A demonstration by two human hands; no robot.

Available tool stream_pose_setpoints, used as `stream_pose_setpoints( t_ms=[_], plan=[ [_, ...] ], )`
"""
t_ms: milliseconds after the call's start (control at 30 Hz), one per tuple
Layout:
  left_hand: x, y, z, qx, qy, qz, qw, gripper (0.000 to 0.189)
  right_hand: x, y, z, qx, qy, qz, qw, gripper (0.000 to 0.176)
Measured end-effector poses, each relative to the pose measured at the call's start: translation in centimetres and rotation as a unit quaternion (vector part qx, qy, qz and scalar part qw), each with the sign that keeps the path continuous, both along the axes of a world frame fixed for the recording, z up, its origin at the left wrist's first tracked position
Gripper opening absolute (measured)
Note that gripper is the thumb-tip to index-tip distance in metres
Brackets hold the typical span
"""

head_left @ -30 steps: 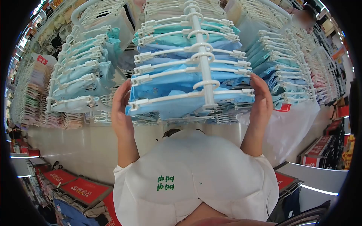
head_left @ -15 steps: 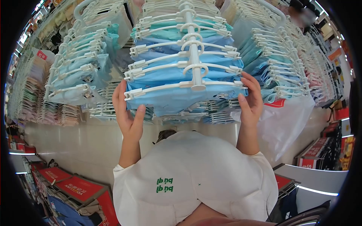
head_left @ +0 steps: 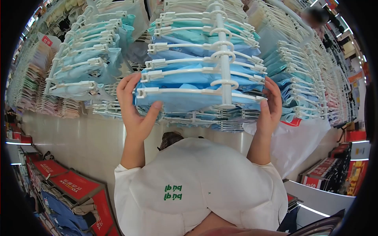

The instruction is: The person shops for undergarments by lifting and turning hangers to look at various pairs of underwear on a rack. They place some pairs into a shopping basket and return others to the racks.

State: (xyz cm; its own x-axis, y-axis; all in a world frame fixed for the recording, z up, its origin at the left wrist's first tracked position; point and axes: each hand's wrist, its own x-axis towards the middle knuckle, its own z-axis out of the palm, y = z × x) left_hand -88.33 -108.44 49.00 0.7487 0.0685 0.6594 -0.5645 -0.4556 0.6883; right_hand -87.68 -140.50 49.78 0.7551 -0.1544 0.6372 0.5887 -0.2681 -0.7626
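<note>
A row of light blue folded garments (head_left: 197,82) on white clip hangers (head_left: 185,91) hangs from a white rod (head_left: 223,47) in front of me. My left hand (head_left: 136,108) grips the left end of the frontmost blue garment, thumb laid across its front. My right hand (head_left: 269,106) holds the right end of the same garment and hanger. Teal and paler blue garments hang further back on the rod. I wear a white top with green lettering (head_left: 173,192).
More rods of blue garments (head_left: 86,67) hang to the left and more (head_left: 299,74) to the right. A white plastic bag (head_left: 299,141) hangs at the right. Red sign boards (head_left: 71,185) and folded blue clothes lie at lower left. A person (head_left: 315,15) stands far back.
Both hands have closed in on the ends of the front garment; my left thumb has moved up onto its front. The view has shifted slightly.
</note>
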Motion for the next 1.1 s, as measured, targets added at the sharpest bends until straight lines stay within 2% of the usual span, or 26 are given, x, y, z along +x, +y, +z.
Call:
stream_pose_setpoints(
  t_ms=[33,100,167,233,300,400,467,567,833,933,1000,1100],
  plan=[
    [0.2,0.0,0.0,-0.001,0.003,0.000,1.000,0.065,0.2,0.0,0.0,-0.004,0.010,-0.008,1.000,0.039],
    [0.5,-0.2,-0.1,-0.145,0.024,-0.090,0.985,0.059,0.8,-0.2,-0.1,-0.003,0.005,-0.008,1.000,0.039],
    [0.9,-0.2,0.3,-0.157,0.028,-0.118,0.980,0.059,1.2,-0.4,-0.4,-0.003,0.000,-0.009,1.000,0.040],
    [1.4,-0.1,0.6,-0.169,0.028,-0.147,0.974,0.059,1.6,-0.6,-0.7,0.068,0.004,0.013,0.998,0.044],
    [2.0,0.0,0.7,-0.210,0.053,-0.209,0.953,0.056,2.1,-0.9,-0.9,0.073,0.003,0.022,0.997,0.046],
    [3.3,0.1,0.8,-0.212,0.047,-0.251,0.943,0.052,2.4,-1.1,-0.6,0.088,0.026,0.028,0.995,0.051],
    [4.1,0.2,0.5,-0.195,0.047,-0.265,0.943,0.051,2.8,-1.5,-0.4,0.074,0.044,0.064,0.994,0.057],
    [4.8,-0.1,0.8,-0.172,0.054,-0.274,0.945,0.049,3.1,-1.3,0.2,0.042,0.065,0.060,0.995,0.061],
    [5.7,0.4,0.5,-0.174,0.088,-0.297,0.935,0.046,2.3,-1.5,-0.3,0.067,0.057,0.102,0.991,0.063],
    [6.0,0.7,0.4,-0.111,0.034,-0.280,0.953,0.050,1.9,-1.9,-0.4,0.053,0.045,0.097,0.993,0.066],
    [5.3,0.6,0.4,-0.175,0.009,-0.272,0.946,0.055,1.4,-2.1,-0.4,0.039,0.032,0.088,0.995,0.067],
    [4.0,1.2,-0.1,-0.212,0.024,-0.259,0.942,0.057,0.0,-1.9,-0.7,0.010,0.025,0.056,0.998,0.071]
  ],
)
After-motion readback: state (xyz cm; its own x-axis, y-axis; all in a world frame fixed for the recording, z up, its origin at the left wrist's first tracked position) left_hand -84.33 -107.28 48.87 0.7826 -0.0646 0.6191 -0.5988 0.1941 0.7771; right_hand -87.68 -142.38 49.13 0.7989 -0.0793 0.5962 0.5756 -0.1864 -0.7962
